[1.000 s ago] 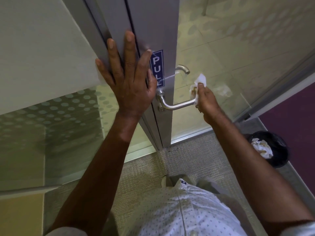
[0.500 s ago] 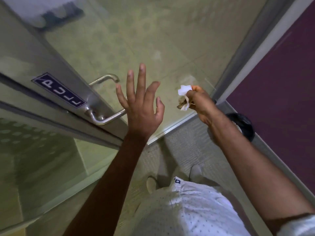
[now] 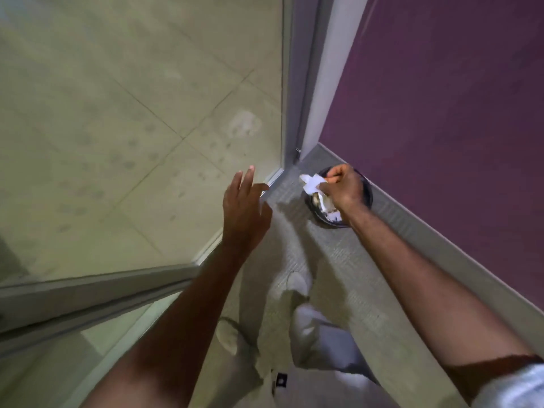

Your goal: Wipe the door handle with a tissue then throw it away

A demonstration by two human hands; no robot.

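Tissue sits pinched in my right hand, directly over the black bin by the purple wall. My left hand hangs free, fingers spread, near the glass door.

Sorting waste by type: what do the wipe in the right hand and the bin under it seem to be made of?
The tissue looks like thin white paper: matte, crumpled, pinched in the right hand. The bin looks like black plastic with a slight sheen on its round rim, though blur leaves this open.
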